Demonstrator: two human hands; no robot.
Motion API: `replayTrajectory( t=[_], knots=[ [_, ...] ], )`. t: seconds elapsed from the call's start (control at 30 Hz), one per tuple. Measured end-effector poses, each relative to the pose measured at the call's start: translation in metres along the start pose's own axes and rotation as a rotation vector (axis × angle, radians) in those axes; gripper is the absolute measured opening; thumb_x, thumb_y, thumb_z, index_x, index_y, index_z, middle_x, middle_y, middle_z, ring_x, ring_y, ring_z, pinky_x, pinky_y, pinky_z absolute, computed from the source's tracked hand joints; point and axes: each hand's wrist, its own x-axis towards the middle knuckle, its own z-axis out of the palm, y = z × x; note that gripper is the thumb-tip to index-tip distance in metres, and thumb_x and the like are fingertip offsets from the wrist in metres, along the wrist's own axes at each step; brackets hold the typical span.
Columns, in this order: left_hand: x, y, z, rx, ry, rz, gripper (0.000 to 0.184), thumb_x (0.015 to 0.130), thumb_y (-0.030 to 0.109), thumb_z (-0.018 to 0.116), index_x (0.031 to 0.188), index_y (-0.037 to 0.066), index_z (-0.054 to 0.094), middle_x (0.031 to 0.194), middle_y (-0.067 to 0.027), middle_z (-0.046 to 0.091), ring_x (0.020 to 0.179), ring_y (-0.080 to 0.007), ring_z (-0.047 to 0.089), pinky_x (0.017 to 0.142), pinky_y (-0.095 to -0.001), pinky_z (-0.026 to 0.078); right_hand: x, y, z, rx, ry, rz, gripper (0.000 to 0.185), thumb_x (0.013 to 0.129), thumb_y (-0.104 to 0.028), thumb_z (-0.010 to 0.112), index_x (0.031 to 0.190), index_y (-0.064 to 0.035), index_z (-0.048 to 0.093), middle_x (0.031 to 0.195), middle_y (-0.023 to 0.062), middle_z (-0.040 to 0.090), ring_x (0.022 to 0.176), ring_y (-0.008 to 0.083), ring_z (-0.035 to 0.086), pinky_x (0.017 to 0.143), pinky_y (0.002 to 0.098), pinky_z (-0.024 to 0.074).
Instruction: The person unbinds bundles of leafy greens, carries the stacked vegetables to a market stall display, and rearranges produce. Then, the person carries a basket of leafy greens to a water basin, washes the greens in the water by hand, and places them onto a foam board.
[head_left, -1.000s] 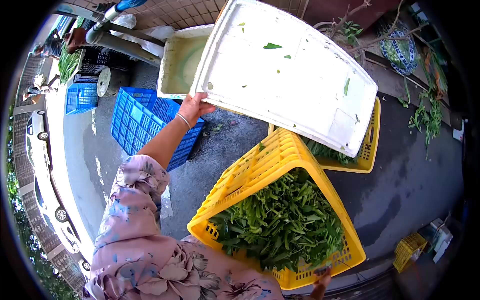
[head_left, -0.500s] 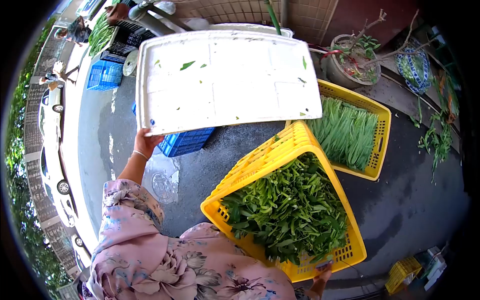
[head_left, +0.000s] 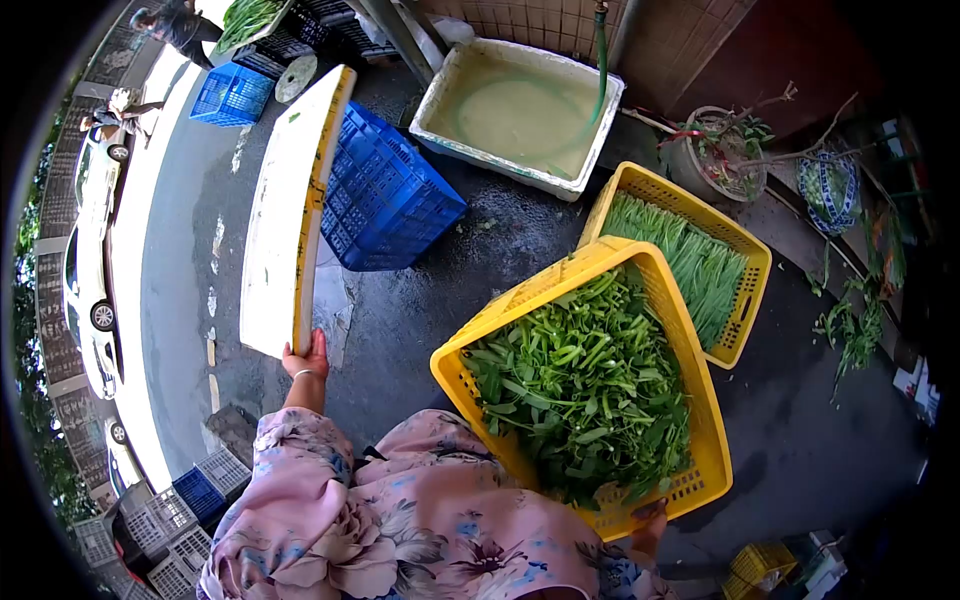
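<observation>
My left hand (head_left: 307, 357) grips the lower end of a white foam lid (head_left: 285, 215), which is tilted nearly on edge with yellow tape along its side. My right hand (head_left: 650, 522) holds the near rim of a yellow crate (head_left: 715, 455) full of cut leafy greens (head_left: 585, 385). That crate leans beside a second yellow crate (head_left: 755, 300), which holds long green stalks (head_left: 680, 255). A blue crate (head_left: 385, 190) stands just right of the lid. Behind it, a white foam box (head_left: 520, 110) contains cloudy water and a green hose (head_left: 602, 60).
A potted plant (head_left: 715, 155) and a blue-and-white bundle (head_left: 828, 190) are at the right. Loose greens (head_left: 855, 330) lie near the wall. Another blue crate (head_left: 232, 95), people and parked cars (head_left: 95, 250) are at the left; stacked crates (head_left: 165, 520) sit lower left.
The foam lid has swung left and turned on edge in my left hand, uncovering the water box and the blue crate. My right hand stays at the yellow crate, and the view has shifted.
</observation>
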Motion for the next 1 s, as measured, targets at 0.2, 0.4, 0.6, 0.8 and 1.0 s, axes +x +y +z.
replayTrajectory(
  t=[0.2, 0.4, 0.6, 0.8, 1.0],
  knots=[
    [0.025, -0.116, 0.060, 0.028, -0.097, -0.308, 0.064, 0.085, 0.050, 0.027, 0.120, -0.003, 0.033, 0.112, -0.0188, 0.053, 0.107, -0.0378, 0.048, 0.088, -0.0481, 0.041, -0.001, 0.002, -0.007, -0.180, 0.115, -0.078, 0.026, 0.090, -0.030, 0.042, 0.076, -0.0094, 0.050, 0.041, 0.0020, 0.037, 0.035, 0.0156, 0.035, 0.036, 0.0296, 0.0344],
    [0.033, -0.156, 0.095, 0.456, -0.269, -0.507, 0.055, 0.088, 0.052, 0.019, 0.117, 0.009, 0.038, 0.106, -0.0071, 0.059, 0.111, -0.0279, 0.046, 0.097, -0.0533, 0.021, -0.002, -0.002, 0.001, -0.181, 0.275, -0.014, 0.029, 0.088, -0.033, 0.045, 0.069, -0.0114, 0.048, 0.040, 0.0016, 0.036, 0.033, 0.0161, 0.037, 0.037, 0.0294, 0.0376],
    [-0.001, -0.167, 0.123, 0.854, -0.391, -0.748, 0.078, 0.080, 0.067, 0.012, 0.128, 0.008, 0.030, 0.122, -0.0085, 0.047, 0.124, -0.0271, 0.030, 0.097, -0.0610, 0.003, 0.002, 0.004, 0.008, -0.176, 0.321, -0.028, 0.032, 0.086, -0.034, 0.049, 0.062, -0.0135, 0.044, 0.043, -0.0003, 0.034, 0.034, 0.0151, 0.035, 0.037, 0.0283, 0.0366],
    [-0.110, -0.175, 0.117, 1.375, -1.341, -0.690, 0.080, 0.079, 0.063, 0.034, 0.131, 0.003, 0.027, 0.129, -0.0139, 0.037, 0.123, -0.0243, 0.030, 0.099, -0.0435, 0.024, 0.009, 0.006, 0.000, -0.152, 0.255, -0.061, 0.033, 0.086, -0.035, 0.048, 0.062, -0.0131, 0.042, 0.044, -0.0004, 0.032, 0.036, 0.0154, 0.034, 0.036, 0.0278, 0.0343],
    [-0.151, -0.181, 0.080, 1.372, -1.538, -0.167, 0.045, 0.081, 0.005, 0.058, 0.123, 0.005, 0.042, 0.104, 0.0000, 0.054, 0.092, -0.0080, 0.048, 0.081, -0.0209, 0.040, 0.016, -0.008, 0.006, -0.254, 0.192, -0.177, 0.038, 0.086, -0.034, 0.049, 0.059, -0.0107, 0.039, 0.044, 0.0030, 0.035, 0.034, 0.0169, 0.038, 0.036, 0.0294, 0.0350]
  ],
)
